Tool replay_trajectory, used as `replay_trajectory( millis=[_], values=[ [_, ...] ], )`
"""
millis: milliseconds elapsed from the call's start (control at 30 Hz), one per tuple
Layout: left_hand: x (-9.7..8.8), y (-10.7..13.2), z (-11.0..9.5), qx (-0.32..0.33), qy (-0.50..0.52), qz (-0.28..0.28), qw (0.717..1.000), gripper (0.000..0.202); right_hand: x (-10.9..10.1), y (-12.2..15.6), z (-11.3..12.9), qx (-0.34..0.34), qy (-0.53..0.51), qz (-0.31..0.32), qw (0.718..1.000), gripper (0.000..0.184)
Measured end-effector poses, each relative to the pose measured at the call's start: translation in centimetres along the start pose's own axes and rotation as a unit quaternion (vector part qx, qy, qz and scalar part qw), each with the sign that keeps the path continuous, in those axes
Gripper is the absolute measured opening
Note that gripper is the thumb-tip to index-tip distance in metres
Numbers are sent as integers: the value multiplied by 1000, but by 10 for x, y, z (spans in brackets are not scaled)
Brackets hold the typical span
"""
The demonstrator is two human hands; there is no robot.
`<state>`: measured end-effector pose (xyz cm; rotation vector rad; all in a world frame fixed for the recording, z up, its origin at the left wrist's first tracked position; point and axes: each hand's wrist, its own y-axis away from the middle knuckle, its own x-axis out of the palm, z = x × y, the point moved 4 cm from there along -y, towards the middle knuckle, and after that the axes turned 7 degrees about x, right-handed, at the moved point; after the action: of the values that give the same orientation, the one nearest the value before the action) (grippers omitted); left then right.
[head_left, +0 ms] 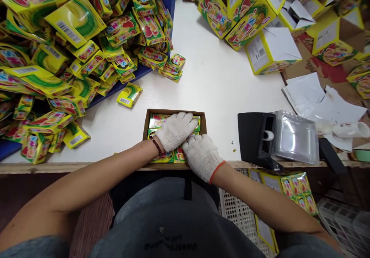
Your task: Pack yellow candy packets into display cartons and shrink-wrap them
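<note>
Fruit-printed packs [157, 121] lie right beneath left hand [177, 130], fingers flat together, and right hand [201, 154], grip unclear, by the counter's near edge [34, 168].

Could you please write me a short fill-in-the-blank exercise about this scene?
1. The left hand and the right hand wear gloves coloured ____.
2. The bead bracelet is worn just behind the ____ hand.
3. Both hands lie over small packs in the open box, whose inner walls are ____.
4. The clear plastic container lies to the ____ of the open box.

Missing words: white; left; brown; right.
</note>
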<state>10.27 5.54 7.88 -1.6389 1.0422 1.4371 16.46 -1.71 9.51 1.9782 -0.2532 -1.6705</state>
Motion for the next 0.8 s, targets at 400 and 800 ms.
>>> replay_trajectory(
  millis=[400,800],
  values=[
    [10,-3,-8,74,-12,25,997,26,1,7,-7,-60,-3,-4,998,19],
    [24,26,-23,94,74,44,992,62,-32,44,-36,-107,-82,57,989,13]
  ],
)
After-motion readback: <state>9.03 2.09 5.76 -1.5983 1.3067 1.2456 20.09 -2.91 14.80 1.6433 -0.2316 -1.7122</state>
